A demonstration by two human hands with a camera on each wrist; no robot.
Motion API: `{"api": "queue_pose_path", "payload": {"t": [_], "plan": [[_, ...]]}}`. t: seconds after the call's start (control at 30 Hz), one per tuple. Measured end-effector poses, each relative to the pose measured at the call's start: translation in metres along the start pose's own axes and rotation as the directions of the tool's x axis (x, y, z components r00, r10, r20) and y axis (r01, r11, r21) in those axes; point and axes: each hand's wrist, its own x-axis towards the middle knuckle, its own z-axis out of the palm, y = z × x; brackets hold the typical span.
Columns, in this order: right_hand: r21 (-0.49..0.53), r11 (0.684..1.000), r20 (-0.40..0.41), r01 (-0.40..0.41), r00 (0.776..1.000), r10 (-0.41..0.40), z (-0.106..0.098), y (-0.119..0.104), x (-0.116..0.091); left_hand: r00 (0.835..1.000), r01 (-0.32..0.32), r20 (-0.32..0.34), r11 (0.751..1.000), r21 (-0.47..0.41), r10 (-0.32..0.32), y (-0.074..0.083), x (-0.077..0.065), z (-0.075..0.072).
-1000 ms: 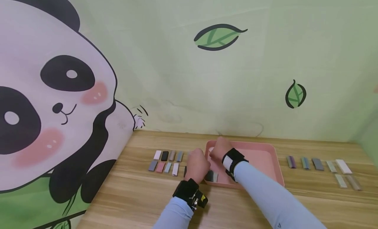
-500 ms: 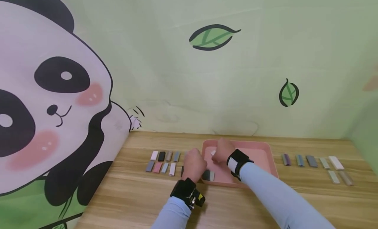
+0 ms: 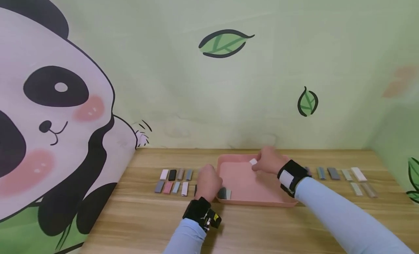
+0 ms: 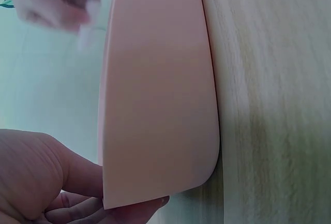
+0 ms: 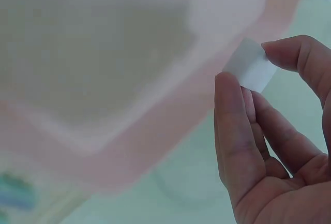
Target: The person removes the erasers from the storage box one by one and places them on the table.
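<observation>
My left hand (image 3: 208, 183) holds the left end of a shallow pink tray (image 3: 255, 202). In the left wrist view its thumb lies against the tray wall (image 4: 155, 89) at the corner, with fingers curled beneath. Over the back part of the tray, my right hand (image 3: 271, 160) pinches a small white rectangular block (image 3: 253, 161). The right wrist view shows thumb and fingertips on opposite sides of that white block (image 5: 250, 64). A dark piece (image 3: 222, 193) and a pale grey piece (image 3: 228, 194) lie in the tray's front left corner, beside the left hand.
Left of the tray, small coloured blocks lie in two rows, among them a pink block (image 3: 168, 187) and a black block (image 3: 172, 175). More lie to the right, including a white block (image 3: 358, 174). A panda-printed cloth (image 3: 163, 83) hangs behind the table.
My right hand has moved from the tray's left side toward the right and back, carrying the white block. The left hand stays at the tray's left end. The head view has turned slightly right.
</observation>
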Motion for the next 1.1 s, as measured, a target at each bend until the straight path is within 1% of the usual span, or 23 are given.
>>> {"api": "queue_pose_path", "payload": {"t": [0.13, 0.27, 0.37, 0.5, 0.6, 0.7, 0.77, 0.87, 1.1], "plan": [[-0.055, 0.998, -0.066, -0.025, 0.998, 0.022, -0.042, 0.023, -0.019, 1.000, 0.001, -0.002, 1.000, -0.006, -0.001, 0.001, 0.000, 0.001], [-0.059, 0.994, -0.085, -0.096, 0.992, 0.091, -0.079, 0.049, -0.038, 0.999, 0.031, 0.006, 0.999, -0.006, -0.031, 0.000, 0.001, 0.001], [-0.068, 0.985, -0.087, -0.158, 0.985, 0.152, -0.101, 0.071, -0.053, 0.999, 0.032, 0.009, 0.999, -0.015, -0.032, 0.001, 0.001, 0.002], [-0.074, 0.975, -0.113, -0.211, 0.973, 0.202, -0.119, 0.103, -0.075, 1.000, 0.013, 0.002, 1.000, -0.022, -0.013, 0.004, 0.000, 0.003], [-0.059, 0.972, -0.135, -0.226, 0.967, 0.217, -0.124, 0.127, -0.092, 1.000, 0.017, -0.001, 1.000, -0.015, -0.017, 0.006, -0.001, 0.005], [-0.047, 0.973, -0.154, -0.225, 0.964, 0.216, -0.120, 0.144, -0.103, 1.000, 0.031, -0.002, 1.000, -0.004, -0.031, 0.005, -0.001, 0.003], [-0.057, 0.974, -0.168, -0.221, 0.963, 0.209, -0.116, 0.152, -0.110, 0.999, 0.038, 0.001, 0.999, 0.005, -0.038, 0.004, -0.002, 0.003], [-0.065, 0.973, -0.189, -0.222, 0.960, 0.206, -0.109, 0.161, -0.117, 1.000, 0.029, -0.002, 1.000, 0.009, -0.029, 0.005, -0.003, 0.001], [-0.114, 0.961, -0.169, -0.250, 0.958, 0.230, -0.096, 0.177, -0.127, 1.000, 0.021, -0.011, 1.000, -0.001, -0.021, 0.008, -0.003, 0.003]]}}
